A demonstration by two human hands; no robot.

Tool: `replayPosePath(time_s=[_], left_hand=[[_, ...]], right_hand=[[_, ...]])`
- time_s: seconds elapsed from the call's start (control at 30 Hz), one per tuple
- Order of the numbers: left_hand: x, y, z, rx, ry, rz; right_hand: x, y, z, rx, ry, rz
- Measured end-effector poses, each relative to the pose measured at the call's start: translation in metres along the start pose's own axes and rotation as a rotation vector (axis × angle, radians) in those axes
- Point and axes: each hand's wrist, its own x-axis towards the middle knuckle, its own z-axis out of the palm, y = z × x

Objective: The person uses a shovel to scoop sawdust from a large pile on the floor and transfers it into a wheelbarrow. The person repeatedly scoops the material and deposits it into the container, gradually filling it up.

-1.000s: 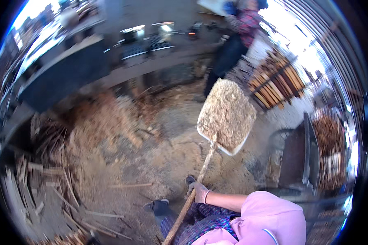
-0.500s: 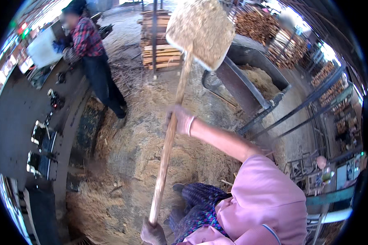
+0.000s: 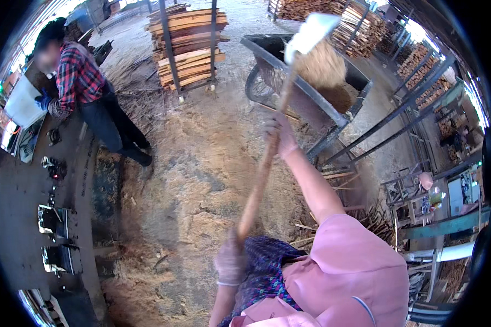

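STEP: tipping sawdust point(image 3: 324, 65) off the shovel point(image 3: 311, 30) into the wheelbarrow point(image 3: 360, 90) | HANDS: left hand point(image 3: 232, 260) gripping the handle end, right hand point(image 3: 279, 133) wrapping mid-shaft | SHOVEL: blade tilting beyond the right hand, over the barrow | NEXT: probably calling for a fuller turn to empty the blade.

Both gloved hands grip a shovel point(image 3: 267, 158) tipped over a wheelbarrow point(image 3: 311, 103), sawdust point(image 3: 322, 68) spilling in.
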Motion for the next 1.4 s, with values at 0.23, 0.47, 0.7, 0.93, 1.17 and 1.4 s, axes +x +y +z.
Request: replayPosePath(time_s=[0.23,0.47,0.7,0.93,1.17,1.4], left_hand=[[0.037,-0.042,0.059,0.006,-0.188,-0.083],[-0.012,-0.077,0.118,-0.299,-0.14,-0.257],[-0.147,-0.128,0.18,-0.252,0.147,-0.658],[-0.38,-0.081,0.213,-0.527,-0.093,-1.057],[-0.511,0.068,0.241,-0.759,-0.073,-1.494],[-0.531,0.128,0.213,-1.117,-0.202,-1.746]], right_hand=[[-0.021,0.004,-0.086,-0.272,0.215,0.051],[-0.064,0.027,-0.045,-0.629,0.489,0.167],[-0.149,0.136,-0.037,-0.848,0.211,0.512],[-0.265,0.33,-0.058,-0.633,0.018,1.334],[-0.443,0.451,-0.153,-1.127,0.157,1.737],[-0.57,0.463,-0.205,-1.796,-1.134,1.822]])
